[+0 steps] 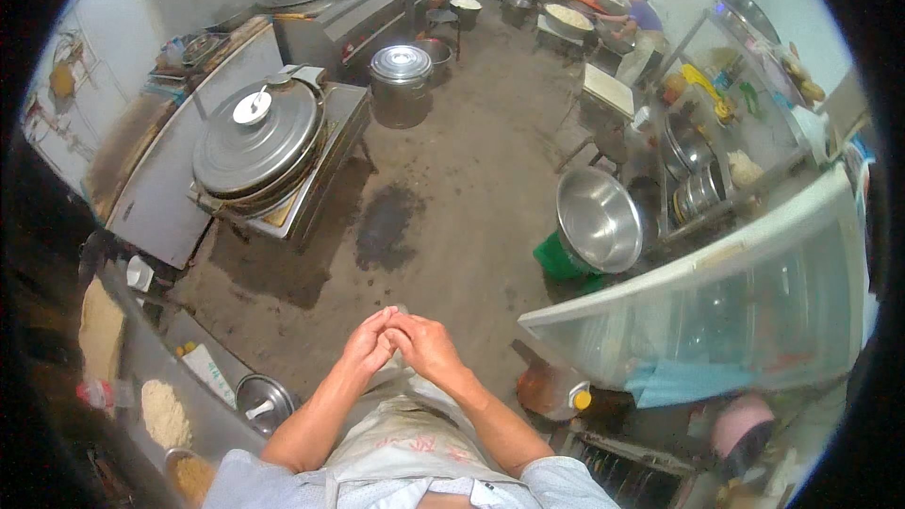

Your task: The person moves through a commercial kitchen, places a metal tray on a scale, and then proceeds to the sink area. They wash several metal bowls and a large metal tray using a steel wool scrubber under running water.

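Note:
My left hand and my right hand meet in front of my waist. Their fingertips touch and the right fingers lap over the left ones. I see no object between them, though the inside of the palms is hidden. Below the hands hangs a pale apron with faint red writing. Beyond them lies the bare concrete floor, marked by a dark wet patch.
A large lidded round griddle stands on a metal stand at left. To the right are a steel basin, a glass-fronted case and a yellow-capped jug. Flour lies on the left counter. A person bends over basins farther back.

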Available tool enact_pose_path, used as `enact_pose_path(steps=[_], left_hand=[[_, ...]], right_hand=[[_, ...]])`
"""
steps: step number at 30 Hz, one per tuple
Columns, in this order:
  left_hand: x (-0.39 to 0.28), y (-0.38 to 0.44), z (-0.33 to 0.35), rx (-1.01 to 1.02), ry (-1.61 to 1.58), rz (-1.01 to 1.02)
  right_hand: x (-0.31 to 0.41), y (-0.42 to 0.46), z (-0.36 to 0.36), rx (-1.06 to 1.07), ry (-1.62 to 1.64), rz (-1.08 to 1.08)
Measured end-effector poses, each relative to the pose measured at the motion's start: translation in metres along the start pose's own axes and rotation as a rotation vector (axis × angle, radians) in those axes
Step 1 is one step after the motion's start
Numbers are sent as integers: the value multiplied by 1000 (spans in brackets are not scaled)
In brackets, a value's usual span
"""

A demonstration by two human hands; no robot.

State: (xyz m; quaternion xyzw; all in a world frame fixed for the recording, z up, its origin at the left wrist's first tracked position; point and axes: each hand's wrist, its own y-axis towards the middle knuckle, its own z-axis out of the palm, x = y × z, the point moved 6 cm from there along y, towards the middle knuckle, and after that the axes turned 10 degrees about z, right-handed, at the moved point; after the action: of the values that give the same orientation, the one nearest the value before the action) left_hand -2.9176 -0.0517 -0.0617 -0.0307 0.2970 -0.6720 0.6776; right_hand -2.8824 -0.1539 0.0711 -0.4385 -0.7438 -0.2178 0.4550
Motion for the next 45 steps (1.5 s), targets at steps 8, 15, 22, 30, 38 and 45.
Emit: enact_pose_path(steps=[8, 15, 22, 30, 38, 45], left_hand=[[16, 225, 102, 114, 17, -255], [-24, 379, 233, 134, 252, -321], [-16, 551, 266, -31, 194, -296], [-52, 719, 400, -61, 281, -74], [-61, 926, 473, 14, 161, -39], [-55, 1137, 578, 134, 108, -246]], right_hand=[[-116, 137, -146, -332, 153, 471], [-180, 241, -266, -505, 337, 630], [-240, 429, -320, -299, 545, 573], [-187, 677, -440, 67, 410, 68], [-246, 871, -533, -8, 348, 80], [-325, 1009, -666, -223, 128, 443]])
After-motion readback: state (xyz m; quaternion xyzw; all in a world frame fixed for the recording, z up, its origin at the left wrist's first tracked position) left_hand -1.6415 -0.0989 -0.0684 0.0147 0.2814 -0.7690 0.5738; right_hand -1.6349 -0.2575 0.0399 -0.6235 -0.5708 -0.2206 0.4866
